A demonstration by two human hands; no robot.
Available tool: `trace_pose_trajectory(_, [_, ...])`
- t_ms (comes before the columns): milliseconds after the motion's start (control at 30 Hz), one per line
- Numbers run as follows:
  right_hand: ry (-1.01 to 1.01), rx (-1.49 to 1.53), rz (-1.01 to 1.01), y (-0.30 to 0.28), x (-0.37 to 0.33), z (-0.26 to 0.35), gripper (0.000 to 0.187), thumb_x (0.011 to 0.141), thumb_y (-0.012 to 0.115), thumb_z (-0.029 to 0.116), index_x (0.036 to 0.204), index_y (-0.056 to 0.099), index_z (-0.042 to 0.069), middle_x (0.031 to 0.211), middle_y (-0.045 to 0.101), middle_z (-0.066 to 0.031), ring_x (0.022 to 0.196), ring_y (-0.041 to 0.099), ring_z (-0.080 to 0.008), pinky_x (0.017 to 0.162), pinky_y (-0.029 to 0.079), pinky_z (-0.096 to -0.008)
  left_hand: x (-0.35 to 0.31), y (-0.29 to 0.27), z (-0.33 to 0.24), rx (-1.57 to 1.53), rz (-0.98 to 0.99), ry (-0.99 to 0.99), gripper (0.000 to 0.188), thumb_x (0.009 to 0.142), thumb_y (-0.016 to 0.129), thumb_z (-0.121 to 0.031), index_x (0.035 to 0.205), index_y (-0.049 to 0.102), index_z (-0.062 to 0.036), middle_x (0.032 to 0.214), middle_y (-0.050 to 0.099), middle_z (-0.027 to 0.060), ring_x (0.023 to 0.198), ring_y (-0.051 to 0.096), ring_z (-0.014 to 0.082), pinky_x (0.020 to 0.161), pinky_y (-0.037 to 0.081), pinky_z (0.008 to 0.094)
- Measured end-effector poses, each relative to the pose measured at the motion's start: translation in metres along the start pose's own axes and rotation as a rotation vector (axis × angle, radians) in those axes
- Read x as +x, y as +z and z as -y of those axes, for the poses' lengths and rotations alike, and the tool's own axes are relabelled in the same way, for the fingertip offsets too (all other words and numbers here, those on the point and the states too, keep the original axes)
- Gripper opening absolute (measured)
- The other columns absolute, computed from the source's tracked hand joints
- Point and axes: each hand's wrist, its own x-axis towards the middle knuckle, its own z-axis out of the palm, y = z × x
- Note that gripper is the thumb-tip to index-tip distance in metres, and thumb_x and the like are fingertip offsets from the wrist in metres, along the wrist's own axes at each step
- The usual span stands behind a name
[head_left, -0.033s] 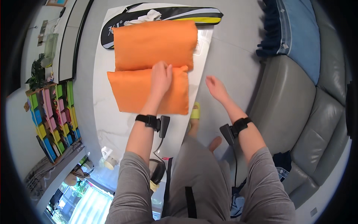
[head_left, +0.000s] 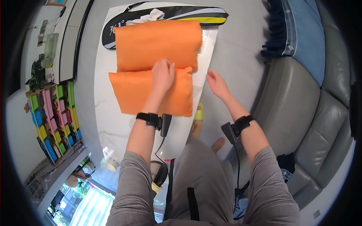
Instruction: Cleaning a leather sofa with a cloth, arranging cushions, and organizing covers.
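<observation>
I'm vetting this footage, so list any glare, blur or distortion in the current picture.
Head view: pale curtain at lower left looks washed out; head view: grey sofa shows shiny highlights; head view: white table looks bowed along its left edge, corners go black; head view: left hand looks slightly blurred.

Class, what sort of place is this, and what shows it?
Probably a home's living room: a grey sofa stands on the right, orange cushions lie on a white table, and a colourful storage rack is on the left.
</observation>
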Motion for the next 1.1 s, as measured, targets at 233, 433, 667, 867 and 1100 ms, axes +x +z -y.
trace_pose_trajectory(233, [0.175, 0.424, -0.03, 0.043, 0.063, 0.069, 0.071, 0.083, 0.057, 0.02, 0.136, 0.014, 0.002, 0.124, 0.045, -0.0175, 0.114, 0.045, -0.0243, 0.093, 0.038, -0.0327, 0.009, -0.017, 0.039, 0.231, -0.094, 0.318, 0.018, 0.077, 0.059, -0.021, 0.08, 0.05, -0.0056, 0.073, 0.053, 0.0111, 0.075, 0.051, 0.0308, 0.071, 0.036, 0.0413])
trace_pose_trajectory(433, [-0.095, 0.568, 0.278, 0.078, 0.031, 0.091, 0.054, 0.086, 0.05, 0.009, 0.132, 0.023, 0.001, 0.121, 0.047, -0.013, 0.114, 0.043, -0.0174, 0.095, 0.035, -0.0306, -0.048, -0.033, 0.076, 0.222, 0.194, 0.377, 0.016, 0.075, 0.06, -0.019, 0.07, 0.048, -0.0082, 0.064, 0.051, 0.0099, 0.062, 0.048, 0.0293, 0.06, 0.039, 0.0392])
trace_pose_trajectory(667, [0.005, 0.643, 0.261, 0.131, -0.034, 0.076, 0.056, 0.084, 0.05, 0.009, 0.132, 0.023, -0.001, 0.125, 0.043, -0.0151, 0.117, 0.041, -0.0212, 0.096, 0.033, -0.0307, -0.103, -0.08, 0.083, 0.173, 0.333, 0.396, 0.018, 0.074, 0.059, -0.017, 0.064, 0.047, -0.0087, 0.055, 0.047, 0.0078, 0.055, 0.049, 0.0269, 0.055, 0.04, 0.0368])
trace_pose_trajectory(867, [0.1, 0.227, 0.244, 0.107, -0.021, 0.051, 0.042, 0.083, 0.055, 0.016, 0.119, 0.043, -0.001, 0.105, 0.054, -0.0167, 0.094, 0.054, -0.0266, 0.08, 0.043, -0.0333, -0.091, -0.055, 0.097, 0.189, 0.451, 0.212, 0.017, 0.076, 0.056, -0.016, 0.065, 0.048, -0.0069, 0.056, 0.05, 0.0078, 0.06, 0.053, 0.0255, 0.061, 0.04, 0.0377])
trace_pose_trajectory(1100, [-0.041, -0.206, -0.376, 0.041, 0.084, 0.02, 0.027, 0.079, 0.06, 0.023, 0.099, 0.057, 0.005, 0.098, 0.055, -0.0131, 0.082, 0.056, -0.026, 0.071, 0.046, -0.0346, -0.096, -0.061, 0.085, 0.157, 0.39, 0.174, 0.008, 0.076, 0.059, -0.015, 0.079, 0.059, -0.0075, 0.079, 0.054, 0.0075, 0.07, 0.054, 0.0256, 0.062, 0.039, 0.0366])
